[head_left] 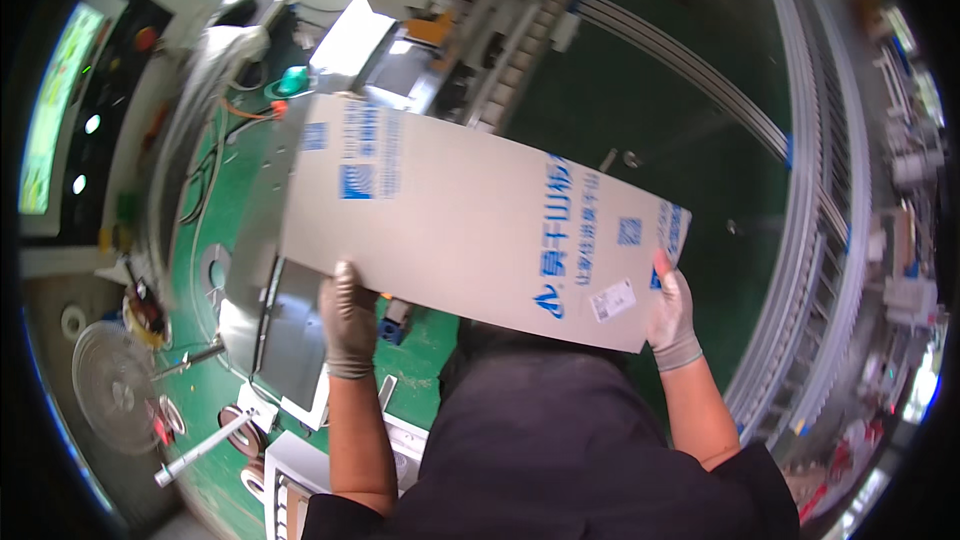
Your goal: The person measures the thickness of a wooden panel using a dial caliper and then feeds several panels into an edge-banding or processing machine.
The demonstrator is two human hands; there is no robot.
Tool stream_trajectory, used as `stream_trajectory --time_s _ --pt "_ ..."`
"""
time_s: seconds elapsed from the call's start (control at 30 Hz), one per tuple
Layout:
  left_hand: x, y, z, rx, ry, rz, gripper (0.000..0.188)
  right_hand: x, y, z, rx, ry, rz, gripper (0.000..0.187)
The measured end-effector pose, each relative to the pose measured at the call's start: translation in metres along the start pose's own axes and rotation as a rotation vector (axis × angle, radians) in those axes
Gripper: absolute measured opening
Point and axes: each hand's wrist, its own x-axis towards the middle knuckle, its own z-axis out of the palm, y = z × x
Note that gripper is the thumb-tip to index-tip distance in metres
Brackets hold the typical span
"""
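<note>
A long pale board (460, 210) with blue printing and a small white label (613, 301) is held out in front of me, its right end tilted lower in the picture. My left hand (349, 322), in a light glove, grips its near edge toward the left end, with the thumb on the top face. At the right end my gloved right hand (672, 312) clasps the short edge, thumb on top as well. The fingers under the board are hidden on both sides.
A grey metal machine (300, 315) stands left of the board, and a conveyor (520, 50) runs beyond it. Metal rails (825, 170) curve along the right. A round fan (118, 387) and rolls of tape (243, 430) are at lower left, above green floor.
</note>
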Motion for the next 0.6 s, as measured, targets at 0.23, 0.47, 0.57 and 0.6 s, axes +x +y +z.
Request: stream_trajectory --time_s 0.23,0.47,0.57,0.6 --pt "0.013 0.029 -0.004 -0.167 0.023 0.025 0.046 -0.040 -0.018 0.063 -0.043 0.007 -0.179 0.046" --pt "0.014 0.040 -0.014 -0.178 -0.026 0.045 0.037 -0.050 -0.013 0.073 -0.058 0.007 -0.199 0.049" --pt "0.014 0.043 -0.010 -0.243 -0.004 -0.020 0.040 -0.052 -0.012 0.070 -0.052 0.012 -0.198 0.048" --pt "0.015 0.044 -0.009 -0.286 0.006 -0.053 0.041 -0.052 -0.011 0.068 -0.049 0.018 -0.197 0.048"
